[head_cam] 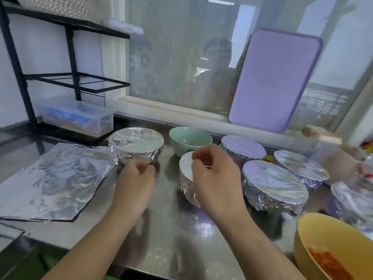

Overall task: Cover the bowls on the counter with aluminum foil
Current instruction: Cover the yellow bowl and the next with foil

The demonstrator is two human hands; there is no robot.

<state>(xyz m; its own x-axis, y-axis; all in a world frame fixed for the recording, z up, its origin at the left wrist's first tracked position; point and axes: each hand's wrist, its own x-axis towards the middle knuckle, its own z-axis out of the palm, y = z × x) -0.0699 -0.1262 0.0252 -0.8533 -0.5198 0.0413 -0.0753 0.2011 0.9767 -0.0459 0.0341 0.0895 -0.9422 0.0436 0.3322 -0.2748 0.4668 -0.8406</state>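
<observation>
L hand blurred at foil-covered bowl, grip unclear, R hand hides another wrapped bowl, fingers curled, contact unclear.

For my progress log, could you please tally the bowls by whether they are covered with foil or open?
Foil-covered bowls: 6
Open bowls: 2, green and yellow
Total: 8
</observation>
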